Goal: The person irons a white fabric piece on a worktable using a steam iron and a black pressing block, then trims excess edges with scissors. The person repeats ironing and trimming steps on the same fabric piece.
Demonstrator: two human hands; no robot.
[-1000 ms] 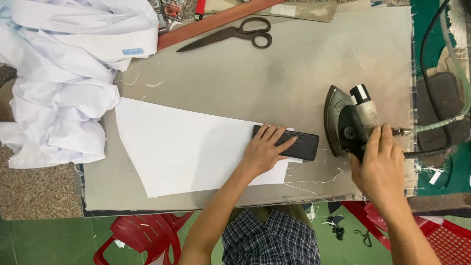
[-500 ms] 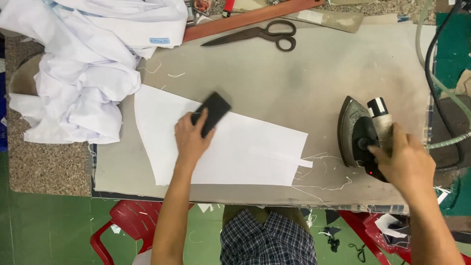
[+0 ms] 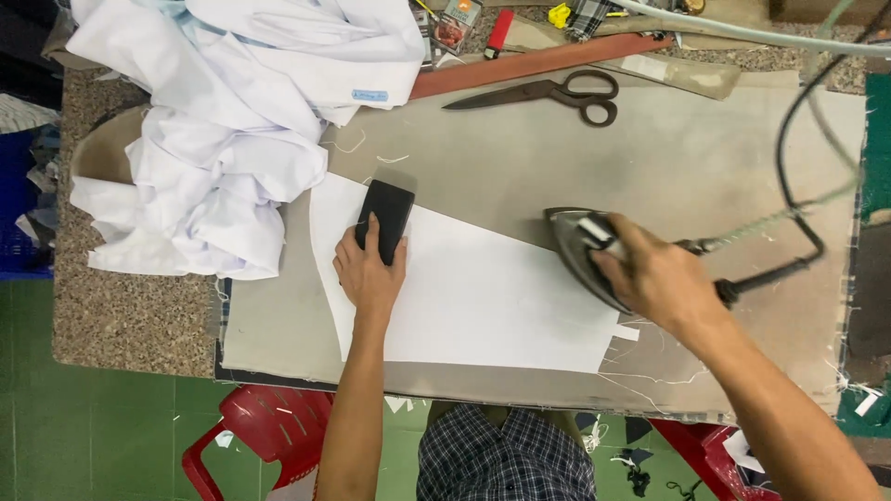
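Note:
A flat white fabric piece point(image 3: 483, 292) lies on the beige padded table point(image 3: 650, 158). My left hand point(image 3: 368, 269) presses a black rectangular block point(image 3: 385, 215) onto the fabric's left end. My right hand point(image 3: 654, 274) grips the handle of a dark steam iron point(image 3: 580, 250), which sits over the fabric's right end with its tip pointing left. A hose and black cord point(image 3: 789, 232) run from the iron to the right.
A heap of white garments point(image 3: 223, 121) fills the table's upper left. Large black scissors point(image 3: 548, 93) and a brown strip point(image 3: 538, 65) lie at the far edge. Loose threads hang near the front right edge. Red plastic stools point(image 3: 255, 431) stand below on the green floor.
My right hand has carried the iron left, from standing on the bare table onto the fabric's right end. My left hand slid the black block from the fabric's right end to its left.

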